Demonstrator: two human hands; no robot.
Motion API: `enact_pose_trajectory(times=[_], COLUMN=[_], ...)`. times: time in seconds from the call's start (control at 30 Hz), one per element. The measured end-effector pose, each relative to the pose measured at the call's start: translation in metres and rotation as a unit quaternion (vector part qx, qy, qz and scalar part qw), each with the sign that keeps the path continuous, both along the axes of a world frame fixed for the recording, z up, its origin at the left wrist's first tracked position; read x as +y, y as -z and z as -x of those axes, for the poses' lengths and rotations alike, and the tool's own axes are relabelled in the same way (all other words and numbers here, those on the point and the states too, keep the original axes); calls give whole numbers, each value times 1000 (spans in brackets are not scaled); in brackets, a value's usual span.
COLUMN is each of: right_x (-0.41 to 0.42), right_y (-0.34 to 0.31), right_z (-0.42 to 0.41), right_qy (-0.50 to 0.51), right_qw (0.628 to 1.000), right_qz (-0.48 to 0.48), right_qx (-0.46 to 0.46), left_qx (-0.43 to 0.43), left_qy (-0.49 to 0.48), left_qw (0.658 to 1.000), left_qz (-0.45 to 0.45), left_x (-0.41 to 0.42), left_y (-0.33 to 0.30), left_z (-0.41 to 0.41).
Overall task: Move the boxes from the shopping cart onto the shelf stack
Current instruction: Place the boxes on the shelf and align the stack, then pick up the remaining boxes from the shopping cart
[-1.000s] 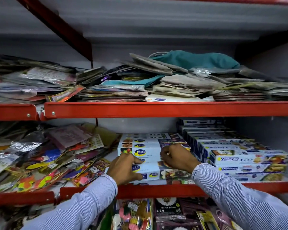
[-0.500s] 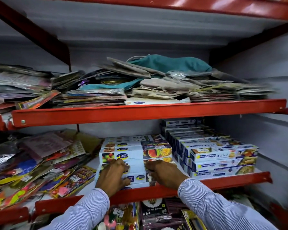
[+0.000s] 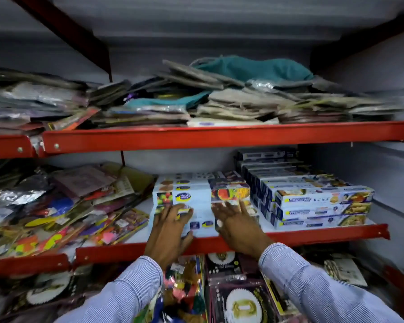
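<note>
A stack of long white boxes (image 3: 201,194) with fruit pictures and blue oval logos stands on the middle shelf (image 3: 313,236), near its red front lip. My left hand (image 3: 170,227) lies flat against the front of the stack's lower boxes, fingers spread. My right hand (image 3: 236,222) is also flat against the stack front, to the right, fingers spread. Neither hand grips a box. The shopping cart is out of view.
A stepped stack of white-and-blue foil boxes (image 3: 313,199) sits right of my hands. Colourful plastic packets (image 3: 63,206) are heaped on the left. The upper shelf (image 3: 196,136) holds flat packets and teal cloth. Party packs (image 3: 231,294) hang below.
My fingers, curled on the box fronts a second ago, have opened out flat against the stack. The view has shifted and the stack sits a little further back.
</note>
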State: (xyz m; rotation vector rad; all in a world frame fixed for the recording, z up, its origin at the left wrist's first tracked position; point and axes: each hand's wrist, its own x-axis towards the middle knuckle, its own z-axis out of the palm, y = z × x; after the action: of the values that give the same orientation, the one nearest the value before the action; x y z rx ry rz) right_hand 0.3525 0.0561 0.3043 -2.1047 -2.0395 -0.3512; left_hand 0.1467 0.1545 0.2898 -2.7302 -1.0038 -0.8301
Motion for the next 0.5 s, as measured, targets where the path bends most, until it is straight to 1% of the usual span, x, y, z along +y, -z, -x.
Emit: enact_pose_trajectory(times=[0.07, 0.17, 0.27, 0.4, 0.5], right_x=[-22, -61, -98, -133, -150], right_y=[9, 42, 101, 186, 242], right_z=[16, 46, 73, 98, 113], right_qy=[-9, -18, -13, 7, 31], right_qw=[998, 989, 986, 978, 966], right_qz=[-52, -99, -86, -16, 74], right_qx=[40, 104, 142, 207, 248], left_qx=[-36, -54, -37, 8, 60], left_qy=[19, 40, 27, 15, -5], left_qw=[999, 998, 996, 983, 965], left_qz=[-14, 14, 73, 184, 255], left_x=[-20, -54, -90, -127, -145], left_y=[12, 51, 106, 176, 228], left_z=[15, 44, 78, 115, 139])
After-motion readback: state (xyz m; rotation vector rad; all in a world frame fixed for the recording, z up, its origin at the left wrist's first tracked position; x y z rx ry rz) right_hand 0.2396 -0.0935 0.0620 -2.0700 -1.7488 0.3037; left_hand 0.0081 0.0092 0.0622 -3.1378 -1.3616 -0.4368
